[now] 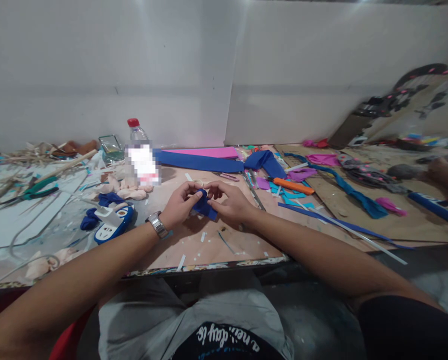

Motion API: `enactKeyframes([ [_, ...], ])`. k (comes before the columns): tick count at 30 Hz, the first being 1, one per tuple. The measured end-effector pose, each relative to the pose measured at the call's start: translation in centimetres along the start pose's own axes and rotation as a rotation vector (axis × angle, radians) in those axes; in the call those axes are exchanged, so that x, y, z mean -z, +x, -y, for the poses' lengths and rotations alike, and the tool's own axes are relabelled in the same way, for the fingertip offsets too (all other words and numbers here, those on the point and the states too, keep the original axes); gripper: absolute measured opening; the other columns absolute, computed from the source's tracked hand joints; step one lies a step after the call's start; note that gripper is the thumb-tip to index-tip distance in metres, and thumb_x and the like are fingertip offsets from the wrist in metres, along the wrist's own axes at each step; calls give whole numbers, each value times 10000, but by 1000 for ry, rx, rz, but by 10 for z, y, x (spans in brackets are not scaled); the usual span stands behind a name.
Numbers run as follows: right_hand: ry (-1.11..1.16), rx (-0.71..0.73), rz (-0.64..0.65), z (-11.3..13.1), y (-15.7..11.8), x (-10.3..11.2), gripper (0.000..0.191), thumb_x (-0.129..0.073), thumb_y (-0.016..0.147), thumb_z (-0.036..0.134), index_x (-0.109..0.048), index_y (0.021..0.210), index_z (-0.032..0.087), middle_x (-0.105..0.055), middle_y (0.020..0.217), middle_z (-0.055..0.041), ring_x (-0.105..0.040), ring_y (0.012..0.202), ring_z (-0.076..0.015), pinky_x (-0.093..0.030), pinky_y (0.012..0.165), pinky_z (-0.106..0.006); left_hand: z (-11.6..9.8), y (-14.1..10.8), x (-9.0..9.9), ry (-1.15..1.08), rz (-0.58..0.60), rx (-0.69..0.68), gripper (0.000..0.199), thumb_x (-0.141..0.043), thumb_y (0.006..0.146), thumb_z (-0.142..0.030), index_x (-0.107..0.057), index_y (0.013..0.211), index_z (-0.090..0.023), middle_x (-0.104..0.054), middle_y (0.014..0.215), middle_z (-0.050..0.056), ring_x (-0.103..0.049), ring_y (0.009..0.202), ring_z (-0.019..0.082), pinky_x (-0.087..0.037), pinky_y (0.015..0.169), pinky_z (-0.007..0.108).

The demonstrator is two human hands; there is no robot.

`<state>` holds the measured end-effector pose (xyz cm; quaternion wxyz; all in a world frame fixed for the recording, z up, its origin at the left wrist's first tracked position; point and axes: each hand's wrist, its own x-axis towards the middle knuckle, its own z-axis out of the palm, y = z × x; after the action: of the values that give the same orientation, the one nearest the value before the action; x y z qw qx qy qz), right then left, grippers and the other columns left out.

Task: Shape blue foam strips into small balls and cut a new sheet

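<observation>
A small piece of dark blue fabric point(207, 209) is pinched between my two hands, just above the work table point(242, 245). My left hand point(180, 204), with a metal watch point(156, 224) on its wrist, closes its thumb and fingers on the left side of the piece. From the other side my right hand point(232, 204) grips it, fingers bent and thumb against the cloth. A thin pale loop shows at the fingertips; what it is I cannot make out. Behind the hands lie a long blue fabric strip point(201, 162) and a pink strip point(216, 151).
An orange utility knife point(293, 185) lies right among cloth scraps. Left are a power strip point(113, 227) with a cable, green-handled pliers point(39, 191) and a red-capped bottle point(133, 131). A co-worker's hand point(445, 175) is at far right. A white wall point(152, 65) stands behind.
</observation>
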<state>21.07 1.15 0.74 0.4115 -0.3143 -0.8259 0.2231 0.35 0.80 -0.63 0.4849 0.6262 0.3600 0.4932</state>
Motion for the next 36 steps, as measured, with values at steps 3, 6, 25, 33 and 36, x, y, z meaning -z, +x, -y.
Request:
enactKeyframes([
  [3,-16,10,-16,-1,0,-1,409,-628,832,126,-642,1230,220,-688,901,-14,-589,776,-161,-486,739,-305,-1,0,-1,10,-1,5,329,-741,861,-462,-633,1018,-194,-670,940,33,-612,841,155,-474,734,261],
  [6,-29,28,-36,-3,0,-1,407,-601,825,113,-643,1216,216,-688,912,-18,-602,791,-166,-486,753,-313,-1,0,-1,-8,1,9,352,-745,855,-474,-618,1028,-195,-667,905,23,-606,805,147,-467,712,251],
  [25,19,57,-50,7,0,1,386,-566,810,109,-643,1179,186,-661,903,-24,-598,792,-168,-492,738,-304,-2,-4,-3,9,136,-69,344,-715,895,-492,-673,1066,-196,-720,1060,66,-666,991,198,-522,891,314],
  [33,35,40,-64,3,-2,-1,335,-575,869,143,-639,1195,183,-683,935,-36,-607,810,-165,-491,749,-299,0,-2,-2,13,125,-80,335,-705,909,-487,-691,1053,-185,-731,1026,63,-676,919,198,-533,857,331],
  [36,53,33,-69,4,-2,-1,309,-579,874,157,-639,1176,179,-680,919,-36,-607,799,-164,-489,736,-295,0,-2,-2,25,134,-104,338,-694,918,-483,-690,1067,-180,-733,1040,69,-679,942,208,-532,872,343],
])
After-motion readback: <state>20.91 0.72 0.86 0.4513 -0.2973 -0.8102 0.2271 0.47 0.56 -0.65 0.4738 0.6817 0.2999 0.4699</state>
